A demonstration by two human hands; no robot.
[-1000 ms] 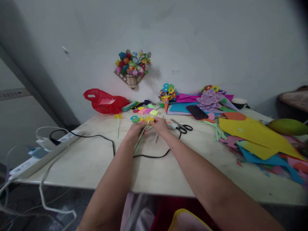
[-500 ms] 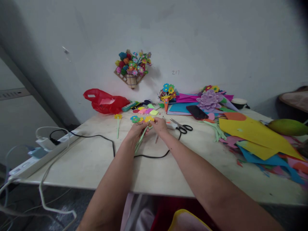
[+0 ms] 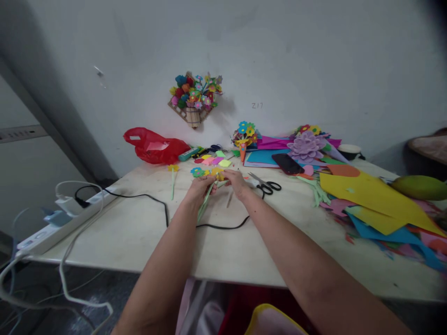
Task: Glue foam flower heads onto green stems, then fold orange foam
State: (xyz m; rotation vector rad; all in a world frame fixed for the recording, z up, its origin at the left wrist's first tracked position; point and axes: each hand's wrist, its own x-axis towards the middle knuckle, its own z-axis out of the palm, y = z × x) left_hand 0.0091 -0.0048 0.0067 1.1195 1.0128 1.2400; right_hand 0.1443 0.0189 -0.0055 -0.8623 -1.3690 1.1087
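My left hand (image 3: 202,187) is closed around several thin green stems (image 3: 205,204) that slope down toward me. Paper flowers, a blue one (image 3: 197,172) and a yellow one (image 3: 217,173), show at the top of this bunch. From the other side my right hand (image 3: 238,182) pinches at the yellow flower and its stem; its fingertips are partly hidden. Right of that hand lie black-handled scissors (image 3: 267,185), blades parted. A white object beside them is mostly covered by the hand. Another yellow flower on a green stem (image 3: 172,184) lies at the left.
Coloured cut pieces (image 3: 217,160) and a red plastic bag (image 3: 150,148) are at the back. A black cord (image 3: 223,227) crosses the table below my hands. Foam sheets (image 3: 377,200) and a phone (image 3: 287,164) lie right; a power strip (image 3: 42,239) sits on the left edge.
The view has turned slightly left, so everything sits a little further right. My right hand has shifted slightly right against the flower; both hands stay on the bunch.
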